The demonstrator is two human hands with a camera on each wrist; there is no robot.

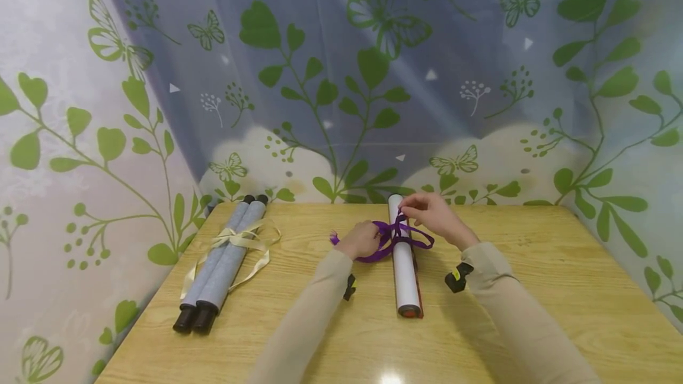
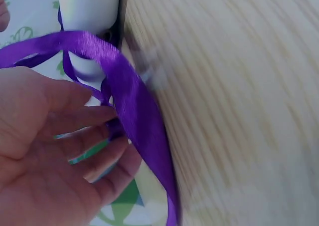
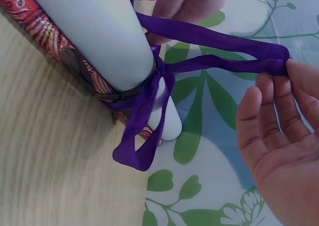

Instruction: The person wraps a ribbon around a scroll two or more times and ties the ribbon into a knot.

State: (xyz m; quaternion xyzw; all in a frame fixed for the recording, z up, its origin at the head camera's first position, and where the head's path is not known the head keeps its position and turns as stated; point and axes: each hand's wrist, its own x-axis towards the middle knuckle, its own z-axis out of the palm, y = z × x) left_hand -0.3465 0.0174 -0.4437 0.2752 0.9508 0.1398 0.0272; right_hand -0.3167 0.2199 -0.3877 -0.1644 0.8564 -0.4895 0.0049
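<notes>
A white rolled scroll [image 1: 407, 280] lies lengthwise on the table, with a red patterned strip [image 3: 45, 31] along one side. Purple ribbon [image 2: 129, 96] is tied round its far half, with loops spreading to both sides. My right hand [image 1: 434, 215] pinches one doubled length of this ribbon between thumb and forefinger, pulled out from the knot above the scroll. On the scroll's left, my left hand [image 1: 361, 240] has its fingertips at the ribbon near the knot, a piece of it caught among the bent fingers. A dark cord [image 3: 127, 92] also circles the scroll beside the knot.
To the left lie two grey-blue scrolls [image 1: 224, 280] with black end knobs, bound together by a cream ribbon [image 1: 248, 239] whose tails trail over the wooden table [image 1: 315, 218]. A leaf-and-butterfly patterned curtain [image 1: 331, 76] hangs behind the table's far edge.
</notes>
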